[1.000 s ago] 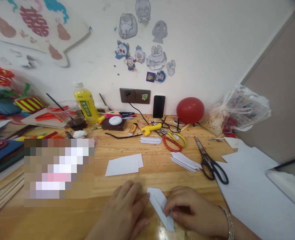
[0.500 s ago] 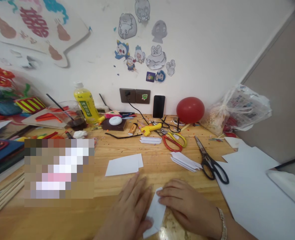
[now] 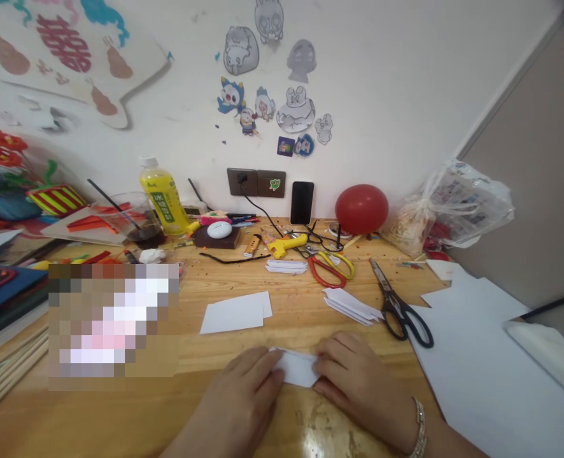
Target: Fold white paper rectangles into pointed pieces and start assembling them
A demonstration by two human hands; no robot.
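Note:
Between my two hands, low over the wooden table, is a small folded piece of white paper, turned sideways with a crease along its far edge. My left hand pinches its left end, fingers closed. The right end is gripped by my right hand, which wears a bracelet. Just beyond lie flat white paper rectangles, overlapping. A stack of folded paper strips rests past my right hand, and another folded stack sits farther back.
Black-handled scissors lie at right, beside large white sheets. Farther back are red-and-yellow-handled scissors, a yellow glue gun, a phone and a red balloon. A drink bottle and wooden sticks are at left.
The paper has turned from lengthwise to crosswise. My left hand, flat beside it before, now grips its left end, and my right hand has closed on the other end.

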